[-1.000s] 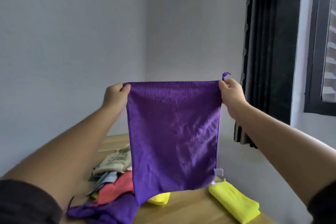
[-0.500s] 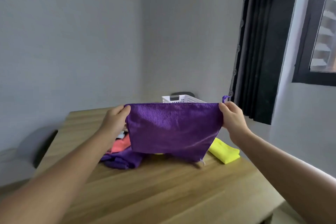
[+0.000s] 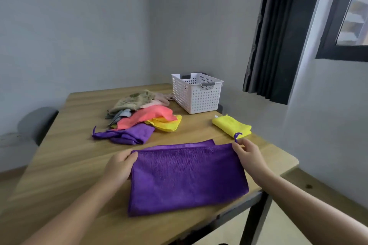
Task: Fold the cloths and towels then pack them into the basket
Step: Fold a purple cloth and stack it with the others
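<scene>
Purple cloth (image 3: 187, 177) lies flat on the near part of the counter (image 3: 69, 155), doubled over, with a strip of the lower layer peeking out along its far edge. Left hand (image 3: 119, 167) pinches the far-left corner, thumb on top. Right hand (image 3: 249, 155) pinches the far-right corner, just below the small hanging loop (image 3: 237, 136). Both hands grasp fabric, neither is free. The cloth looks like microfibre: likely light, limp, no stiffness, slightly grippy nap, not fragile. It should drape and sag wherever unsupported, so the corners or the folded edge are the best places to hold, pinching both layers together so the under layer doesn't slide out of line. The loop could snag a finger. The white perforated basket (image 3: 199, 99) sits far, toward the right, its inside only partly visible. A folded yellow cloth (image 3: 231, 125) lies on the right, between the basket and the right hand. The pile of unfolded cloths (image 3: 143, 117) is far-left of centre, near the basket, well apart from the hands.
</scene>
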Demonstrator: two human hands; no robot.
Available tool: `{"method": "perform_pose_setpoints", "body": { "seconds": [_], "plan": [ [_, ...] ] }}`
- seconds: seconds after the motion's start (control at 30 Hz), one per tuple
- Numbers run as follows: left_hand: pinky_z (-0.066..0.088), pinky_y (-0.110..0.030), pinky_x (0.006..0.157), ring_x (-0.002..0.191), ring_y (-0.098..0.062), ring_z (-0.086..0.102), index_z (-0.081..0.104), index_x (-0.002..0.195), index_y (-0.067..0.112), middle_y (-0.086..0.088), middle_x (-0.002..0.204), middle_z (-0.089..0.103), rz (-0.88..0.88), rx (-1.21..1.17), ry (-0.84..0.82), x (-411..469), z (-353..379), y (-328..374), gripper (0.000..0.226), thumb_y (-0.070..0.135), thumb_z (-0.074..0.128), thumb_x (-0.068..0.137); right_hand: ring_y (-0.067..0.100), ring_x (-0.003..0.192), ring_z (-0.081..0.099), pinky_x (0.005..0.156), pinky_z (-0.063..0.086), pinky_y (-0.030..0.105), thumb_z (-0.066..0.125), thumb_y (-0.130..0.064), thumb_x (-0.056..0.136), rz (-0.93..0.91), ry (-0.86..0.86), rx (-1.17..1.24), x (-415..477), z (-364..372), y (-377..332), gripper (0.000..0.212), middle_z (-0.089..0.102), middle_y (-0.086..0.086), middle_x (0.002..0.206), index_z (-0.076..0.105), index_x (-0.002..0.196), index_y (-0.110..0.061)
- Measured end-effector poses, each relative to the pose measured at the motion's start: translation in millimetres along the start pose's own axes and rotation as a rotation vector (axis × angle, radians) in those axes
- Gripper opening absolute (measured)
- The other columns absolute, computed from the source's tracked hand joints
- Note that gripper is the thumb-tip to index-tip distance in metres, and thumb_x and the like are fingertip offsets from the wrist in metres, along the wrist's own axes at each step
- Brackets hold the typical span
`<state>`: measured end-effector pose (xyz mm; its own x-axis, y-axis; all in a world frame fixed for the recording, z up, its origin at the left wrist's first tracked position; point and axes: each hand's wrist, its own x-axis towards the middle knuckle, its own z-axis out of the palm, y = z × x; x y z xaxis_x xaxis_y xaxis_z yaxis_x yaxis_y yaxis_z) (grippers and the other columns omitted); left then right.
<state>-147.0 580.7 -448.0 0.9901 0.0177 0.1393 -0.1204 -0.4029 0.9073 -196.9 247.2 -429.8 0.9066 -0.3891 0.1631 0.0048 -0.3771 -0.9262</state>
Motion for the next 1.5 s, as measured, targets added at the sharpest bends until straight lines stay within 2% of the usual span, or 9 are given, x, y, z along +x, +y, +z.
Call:
{"method": "perform_pose_setpoints", "body": {
  "seconds": [0.17,0.33,0.5,0.73,0.87,1.0,1.2,1.33,1.5],
  "plan": [
    [0.037,-0.032,0.066,0.077,-0.023,0.057,0.061,0.075,0.014,-0.003,0.074,0.064,0.1,0.263,0.053,18,16,-5,0.024,0.017,0.049,0.095,0.013,0.064,0.044,0.058,0.034,0.028,0.05,-0.019,0.095,-0.063,0.03,-0.113,25,15,17,0.019,0.052,-0.004,0.067,0.055,0.076,-0.018],
    [0.031,-0.031,0.065,0.077,-0.026,0.053,0.056,0.083,0.015,-0.003,0.076,0.058,0.084,0.362,0.205,47,31,-13,0.011,0.011,0.05,0.092,0.009,0.061,0.042,0.054,0.032,0.015,0.044,-0.018,0.098,-0.131,0.025,-0.157,58,38,18,0.017,0.048,-0.005,0.067,0.047,0.081,-0.018],
    [0.04,-0.038,0.062,0.069,-0.032,0.053,0.05,0.08,0.013,-0.008,0.072,0.058,0.12,0.445,0.264,65,34,-23,0.01,0.009,0.052,0.089,0.023,0.067,0.049,0.061,0.036,0.036,0.044,-0.018,0.097,-0.275,-0.104,-0.475,81,60,19,0.012,0.054,0.005,0.072,0.042,0.088,-0.011],
    [0.042,-0.034,0.061,0.076,-0.026,0.057,0.046,0.072,0.019,0.0,0.082,0.056,0.325,0.622,0.16,80,29,-47,0.028,0.0,0.066,0.072,0.028,0.083,0.058,0.061,0.043,0.034,0.054,-0.022,0.088,-0.318,-0.053,-0.795,102,81,38,0.011,0.06,0.002,0.093,0.053,0.094,-0.012],
    [0.047,-0.04,0.076,0.09,-0.025,0.058,0.046,0.075,0.022,0.0,0.092,0.065,0.386,0.577,0.114,89,24,-54,0.031,-0.002,0.066,0.07,0.022,0.087,0.054,0.062,0.033,0.03,0.058,-0.022,0.085,-0.36,0.022,-0.772,104,80,45,0.007,0.056,-0.003,0.085,0.054,0.086,-0.016],
    [0.043,-0.037,0.068,0.078,-0.023,0.054,0.046,0.074,0.022,0.004,0.076,0.054,0.416,0.565,0.094,90,24,-56,0.034,-0.004,0.066,0.068,0.023,0.084,0.052,0.068,0.026,0.031,0.062,-0.018,0.08,-0.395,-0.014,-0.774,106,80,50,0.013,0.051,-0.007,0.076,0.05,0.077,-0.02],
    [0.045,-0.037,0.074,0.085,-0.017,0.055,0.038,0.074,0.032,0.004,0.089,0.061,0.381,0.487,0.034,89,26,-55,0.041,-0.002,0.06,0.075,0.015,0.073,0.041,0.068,0.026,0.03,0.063,-0.019,0.08,-0.414,-0.076,-0.761,106,72,51,0.02,0.047,-0.008,0.077,0.044,0.076,-0.022],
    [0.045,-0.037,0.064,0.069,-0.014,0.054,0.038,0.074,0.033,0.011,0.074,0.053,0.356,0.473,0.022,84,26,-53,0.038,0.006,0.064,0.08,0.026,0.068,0.051,0.062,0.03,0.03,0.059,-0.022,0.084,-0.43,-0.143,-0.755,103,70,49,0.015,0.05,-0.005,0.073,0.044,0.082,-0.018],
    [0.045,-0.033,0.067,0.073,-0.012,0.055,0.044,0.092,0.032,0.016,0.082,0.053,0.323,0.46,-0.002,84,26,-54,0.031,0.016,0.067,0.082,0.035,0.069,0.055,0.055,0.03,0.033,0.05,-0.026,0.092,-0.479,-0.083,-0.792,100,70,47,0.014,0.06,0.006,0.071,0.039,0.088,-0.018]
  ]
}}
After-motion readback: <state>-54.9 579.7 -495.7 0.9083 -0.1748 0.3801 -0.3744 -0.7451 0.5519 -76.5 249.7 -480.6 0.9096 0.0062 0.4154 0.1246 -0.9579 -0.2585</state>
